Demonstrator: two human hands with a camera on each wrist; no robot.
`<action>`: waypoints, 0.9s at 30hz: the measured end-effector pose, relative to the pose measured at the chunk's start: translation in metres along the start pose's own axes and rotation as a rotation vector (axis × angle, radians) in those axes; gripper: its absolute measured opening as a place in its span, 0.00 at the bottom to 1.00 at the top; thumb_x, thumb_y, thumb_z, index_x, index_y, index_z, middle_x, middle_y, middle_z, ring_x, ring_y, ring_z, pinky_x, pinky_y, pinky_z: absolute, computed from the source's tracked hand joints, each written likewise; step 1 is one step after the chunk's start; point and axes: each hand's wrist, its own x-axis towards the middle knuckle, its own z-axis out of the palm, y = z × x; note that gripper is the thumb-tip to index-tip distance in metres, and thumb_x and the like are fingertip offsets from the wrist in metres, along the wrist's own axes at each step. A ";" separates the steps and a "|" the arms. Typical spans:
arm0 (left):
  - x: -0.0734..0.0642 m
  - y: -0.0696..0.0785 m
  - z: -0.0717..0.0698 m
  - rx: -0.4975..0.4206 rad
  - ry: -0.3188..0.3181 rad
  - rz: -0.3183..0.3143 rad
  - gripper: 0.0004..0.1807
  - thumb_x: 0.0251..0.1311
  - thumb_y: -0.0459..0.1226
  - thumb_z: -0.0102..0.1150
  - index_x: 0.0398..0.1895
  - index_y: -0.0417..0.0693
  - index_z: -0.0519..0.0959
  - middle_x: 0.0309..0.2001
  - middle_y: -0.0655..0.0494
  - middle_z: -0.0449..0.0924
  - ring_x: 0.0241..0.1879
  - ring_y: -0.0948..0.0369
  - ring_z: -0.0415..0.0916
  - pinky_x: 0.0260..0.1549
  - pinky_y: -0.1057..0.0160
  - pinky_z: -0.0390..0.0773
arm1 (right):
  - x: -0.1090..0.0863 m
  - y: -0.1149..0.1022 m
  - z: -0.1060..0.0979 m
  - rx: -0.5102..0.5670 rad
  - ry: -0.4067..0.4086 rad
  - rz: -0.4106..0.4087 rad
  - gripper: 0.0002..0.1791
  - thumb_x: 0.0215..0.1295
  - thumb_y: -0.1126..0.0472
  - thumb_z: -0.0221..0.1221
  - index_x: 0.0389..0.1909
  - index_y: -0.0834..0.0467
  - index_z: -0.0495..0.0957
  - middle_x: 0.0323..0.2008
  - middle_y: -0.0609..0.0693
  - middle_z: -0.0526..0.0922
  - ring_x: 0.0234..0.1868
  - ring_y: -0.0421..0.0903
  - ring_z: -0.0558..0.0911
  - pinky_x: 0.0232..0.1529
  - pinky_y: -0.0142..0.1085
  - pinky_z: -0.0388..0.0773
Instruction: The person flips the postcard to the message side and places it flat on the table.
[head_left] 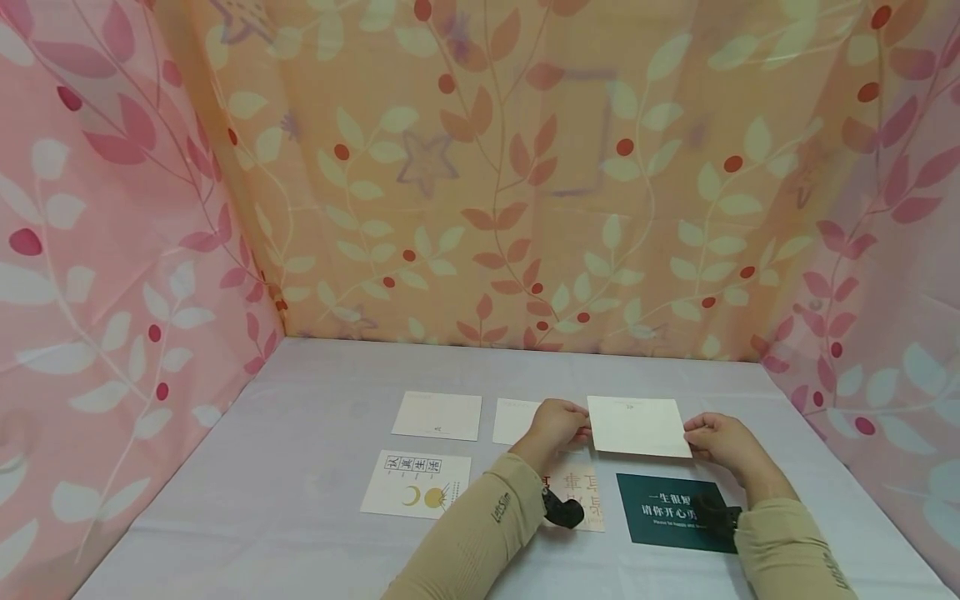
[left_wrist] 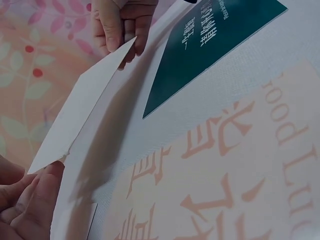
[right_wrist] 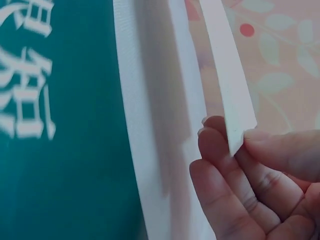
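The pale surface (head_left: 247,467) spreads wide before me. Near its front a green card (head_left: 660,517) lies flat; just beyond, a white card (head_left: 640,427) is held clear of the surface, taken by opposite edges, probably to keep it level and unbent. The left hand (head_left: 555,427) pinches one side, the right hand (head_left: 727,443) the other, both grips nearly closed.

- held card (head_left: 637,427): left fingers (head_left: 578,419) on left edge, right fingers (head_left: 701,433) on right edge
- back row: left white card (head_left: 437,416), second white card (head_left: 513,421) partly hidden
- front row: moon card (head_left: 414,482), red-print card (head_left: 587,483) partly behind left sleeve (head_left: 480,529), green card (head_left: 667,525)
- right sleeve (head_left: 787,550) also tan; black gadgets (head_left: 562,510) at both wrists
- white bench (head_left: 262,475), leafy curtain (head_left: 480,175) behind
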 end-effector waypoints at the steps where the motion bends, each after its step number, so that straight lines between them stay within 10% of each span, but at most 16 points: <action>1: 0.000 0.000 0.000 -0.007 -0.001 0.000 0.04 0.58 0.33 0.56 0.31 0.44 0.81 0.24 0.53 0.79 0.26 0.59 0.79 0.30 0.62 0.80 | 0.001 0.000 0.000 -0.005 -0.001 0.009 0.15 0.63 0.62 0.54 0.45 0.69 0.71 0.34 0.55 0.78 0.32 0.47 0.75 0.33 0.33 0.78; 27: -0.002 -0.002 -0.001 0.008 -0.026 -0.026 0.08 0.60 0.36 0.53 0.31 0.41 0.80 0.24 0.51 0.80 0.23 0.61 0.79 0.24 0.68 0.79 | 0.003 0.000 0.004 0.018 0.028 0.087 0.13 0.62 0.67 0.52 0.43 0.72 0.72 0.28 0.54 0.76 0.28 0.45 0.74 0.26 0.30 0.76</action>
